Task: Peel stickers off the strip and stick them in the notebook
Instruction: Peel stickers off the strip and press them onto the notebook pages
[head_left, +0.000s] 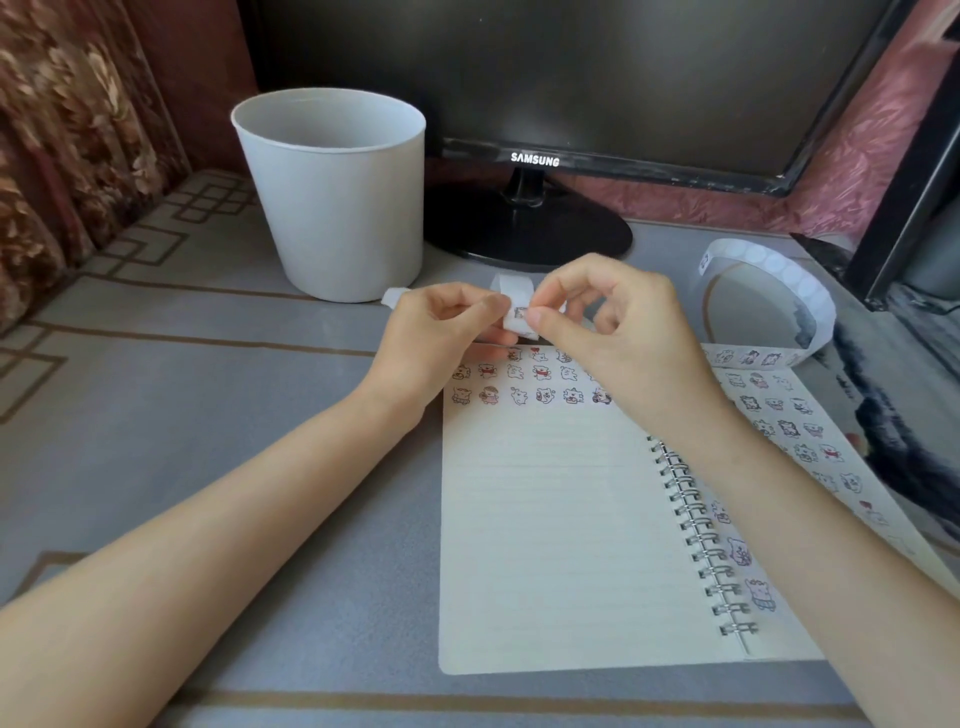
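A: Both hands pinch the sticker strip (511, 306) above the notebook (550, 519): left hand (447, 332) grips it, right hand (613, 332) nips the sticker (519, 313). Its drawing's too tiny.

B: The right forearm hides some page. Monitor (571, 78) reads SAMSUNG.

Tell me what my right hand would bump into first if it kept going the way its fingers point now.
Its fingertips point left, so the right hand would first meet the sticker strip pinched between both hands, then the left hand just behind it. Depth looks matched, but that is hard to confirm.
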